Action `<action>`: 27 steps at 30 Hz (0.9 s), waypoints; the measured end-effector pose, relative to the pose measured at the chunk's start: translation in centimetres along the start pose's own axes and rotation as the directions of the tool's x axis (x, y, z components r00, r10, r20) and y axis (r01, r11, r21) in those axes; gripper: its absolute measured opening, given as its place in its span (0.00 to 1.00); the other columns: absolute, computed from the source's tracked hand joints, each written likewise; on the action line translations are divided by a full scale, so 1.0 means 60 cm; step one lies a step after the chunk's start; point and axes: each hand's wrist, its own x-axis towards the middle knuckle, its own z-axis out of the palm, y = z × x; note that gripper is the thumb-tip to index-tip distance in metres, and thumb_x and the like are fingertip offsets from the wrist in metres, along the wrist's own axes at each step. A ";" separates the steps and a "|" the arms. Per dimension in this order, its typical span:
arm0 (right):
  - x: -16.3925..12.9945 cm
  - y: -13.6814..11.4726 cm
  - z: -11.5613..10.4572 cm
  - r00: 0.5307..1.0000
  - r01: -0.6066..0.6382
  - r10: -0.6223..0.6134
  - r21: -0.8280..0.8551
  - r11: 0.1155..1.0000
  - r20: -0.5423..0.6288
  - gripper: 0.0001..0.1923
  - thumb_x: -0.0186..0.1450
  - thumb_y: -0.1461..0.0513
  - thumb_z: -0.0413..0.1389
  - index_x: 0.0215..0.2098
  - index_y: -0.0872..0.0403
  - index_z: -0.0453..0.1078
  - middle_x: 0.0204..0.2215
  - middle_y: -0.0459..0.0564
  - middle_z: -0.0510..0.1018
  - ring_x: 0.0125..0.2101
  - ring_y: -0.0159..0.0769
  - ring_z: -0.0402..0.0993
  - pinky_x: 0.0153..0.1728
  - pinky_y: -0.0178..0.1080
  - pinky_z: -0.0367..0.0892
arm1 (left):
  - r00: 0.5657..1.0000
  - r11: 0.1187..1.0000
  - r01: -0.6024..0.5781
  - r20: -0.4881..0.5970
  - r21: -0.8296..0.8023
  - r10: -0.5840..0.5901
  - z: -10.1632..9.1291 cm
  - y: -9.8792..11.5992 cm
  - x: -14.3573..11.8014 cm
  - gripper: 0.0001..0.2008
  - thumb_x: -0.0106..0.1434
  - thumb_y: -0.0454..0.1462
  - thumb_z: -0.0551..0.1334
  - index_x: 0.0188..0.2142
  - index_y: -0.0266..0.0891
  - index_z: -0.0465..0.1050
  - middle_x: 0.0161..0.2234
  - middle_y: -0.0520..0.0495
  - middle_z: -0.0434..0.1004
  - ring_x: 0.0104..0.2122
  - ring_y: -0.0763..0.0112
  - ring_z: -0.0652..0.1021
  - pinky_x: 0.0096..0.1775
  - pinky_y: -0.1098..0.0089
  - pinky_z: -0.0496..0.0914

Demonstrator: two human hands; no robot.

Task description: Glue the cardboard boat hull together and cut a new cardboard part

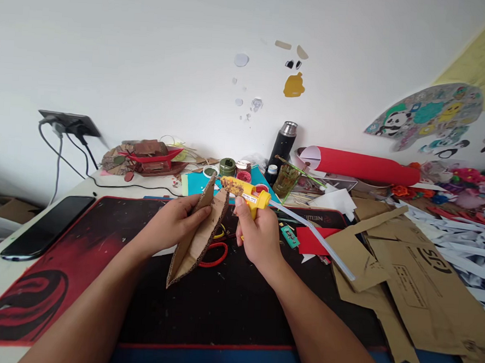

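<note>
So I had one folded cardboard piece (200,239) up over the black mat (218,317), sides spread in a V. My left hand (180,221) was pinching it, thumb on the inner face, fingers round the outside. My right hand (259,232) was wrapped around one yellow glue gun (247,195), also above the mat, nozzle right by the cardboard's top end, couldn't tell if it touched. One long glue stick (325,243) poked out the back toward the mat's right side, crossing in front of some flat cardboard scraps (420,291) that overlapped the mat's edge there. On the mat: one red handle loop (226,252) and one yellow loop (221,236), partly blocked by the cardboard, so no idea if that was one pair of scissors or two. One phone (48,227) sat just off the mat's left edge. Behind the mat: at least four paint pots (227,167), one glass (287,179), one thermos (282,148), one red roll (358,164).
</note>
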 end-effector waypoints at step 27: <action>0.001 -0.006 -0.001 1.000 -0.001 0.001 -0.029 1.000 0.016 0.29 0.74 0.38 0.51 0.28 0.50 0.68 0.13 0.42 0.67 0.15 0.33 0.65 0.18 0.36 0.59 | 0.999 0.999 -0.006 -0.036 0.039 0.007 0.001 -0.003 0.001 0.23 0.72 0.55 0.55 0.45 0.41 0.78 0.37 0.49 0.84 0.36 0.57 0.80 0.38 0.64 0.69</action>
